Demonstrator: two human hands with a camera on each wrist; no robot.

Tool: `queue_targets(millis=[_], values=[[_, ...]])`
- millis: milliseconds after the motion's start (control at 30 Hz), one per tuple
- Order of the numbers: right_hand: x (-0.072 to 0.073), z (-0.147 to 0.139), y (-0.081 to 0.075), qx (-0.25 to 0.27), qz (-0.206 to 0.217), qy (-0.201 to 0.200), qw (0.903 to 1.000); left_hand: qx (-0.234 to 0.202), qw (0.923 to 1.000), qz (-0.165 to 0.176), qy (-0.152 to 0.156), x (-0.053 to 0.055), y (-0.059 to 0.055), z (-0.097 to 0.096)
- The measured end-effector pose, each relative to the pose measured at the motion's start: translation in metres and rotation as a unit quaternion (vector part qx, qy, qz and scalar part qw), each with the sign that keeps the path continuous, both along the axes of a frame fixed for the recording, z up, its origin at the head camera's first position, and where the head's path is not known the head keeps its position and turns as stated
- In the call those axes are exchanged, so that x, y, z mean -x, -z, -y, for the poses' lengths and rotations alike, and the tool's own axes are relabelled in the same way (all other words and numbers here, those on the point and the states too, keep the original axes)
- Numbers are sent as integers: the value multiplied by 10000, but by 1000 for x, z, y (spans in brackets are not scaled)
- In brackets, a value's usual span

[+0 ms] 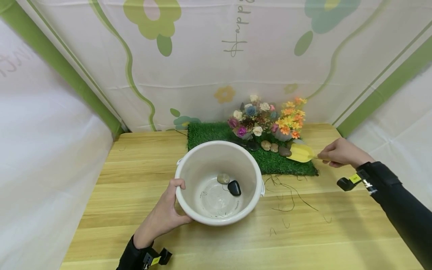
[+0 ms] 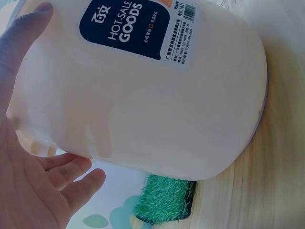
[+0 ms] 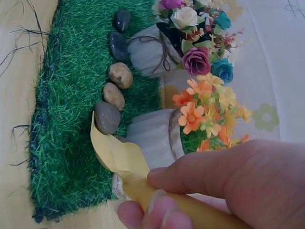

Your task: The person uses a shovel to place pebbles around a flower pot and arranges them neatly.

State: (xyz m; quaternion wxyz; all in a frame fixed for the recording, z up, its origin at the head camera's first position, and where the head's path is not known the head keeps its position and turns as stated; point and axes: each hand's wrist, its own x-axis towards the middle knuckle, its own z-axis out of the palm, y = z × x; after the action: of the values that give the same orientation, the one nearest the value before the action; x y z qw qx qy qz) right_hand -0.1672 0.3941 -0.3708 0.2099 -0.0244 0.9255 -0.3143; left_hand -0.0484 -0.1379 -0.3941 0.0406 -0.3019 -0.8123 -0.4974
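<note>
My left hand point(image 1: 165, 210) grips the rim of a white bucket point(image 1: 217, 222) at its left side, with the thumb and fingers spread around it. Inside the bucket lie a glossy black stone point(image 1: 234, 188) and a beige-grey stone point(image 1: 223, 178). On the right, my right hand point(image 1: 344, 152) holds a yellow toy shovel point(image 1: 301, 153) by its handle. The tip of its blade is right at a dark brownish-grey stone point(image 3: 107, 118), the nearest of a row on the artificial turf point(image 3: 71, 124). Two tan stones point(image 3: 120, 75) and two dark ones point(image 3: 118, 46) continue that row.
Behind the row stand two pots of artificial flowers, one with mixed roses point(image 1: 251, 116) and one with orange and yellow blooms point(image 1: 291, 119). A pale stone point(image 3: 118, 187) lies beside the shovel. Loose dark strands point(image 1: 293, 195) lie on the wooden table point(image 1: 141, 157). A printed cloth point(image 1: 202, 67) hangs behind.
</note>
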Motion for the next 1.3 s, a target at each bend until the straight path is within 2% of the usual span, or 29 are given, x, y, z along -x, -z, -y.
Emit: queue_targets(millis=[367,600,700,767,867,933,1000,1167,1300], values=[[-25,-18,6,167,-411,197,9988,9,10000,6,-20,0,-1,-1],[-35,-9,23,613,-696,372,9950,15,10000,31,-17,0,-1,-1],[-34,-10,41,781,-838,313,9929,23,10000,31,-23,0,0,-1],[-27,-23,70,1021,-910,300,9902,19,10000,43,-29,0,0,-1],[-19,-37,111,1373,-947,506,9847,15,10000,47,-25,0,0,-1],[-19,-34,126,1609,-904,686,9804,15,10000,33,-26,0,0,-1],[-27,-13,117,1725,-864,811,9779,18,10000,3,-21,0,1,-1],[-55,55,77,2080,-772,1014,9698,-4,10000,-58,6,1,1,-1],[-67,87,77,2367,-620,1358,9600,-3,10000,-98,-6,0,2,-1]])
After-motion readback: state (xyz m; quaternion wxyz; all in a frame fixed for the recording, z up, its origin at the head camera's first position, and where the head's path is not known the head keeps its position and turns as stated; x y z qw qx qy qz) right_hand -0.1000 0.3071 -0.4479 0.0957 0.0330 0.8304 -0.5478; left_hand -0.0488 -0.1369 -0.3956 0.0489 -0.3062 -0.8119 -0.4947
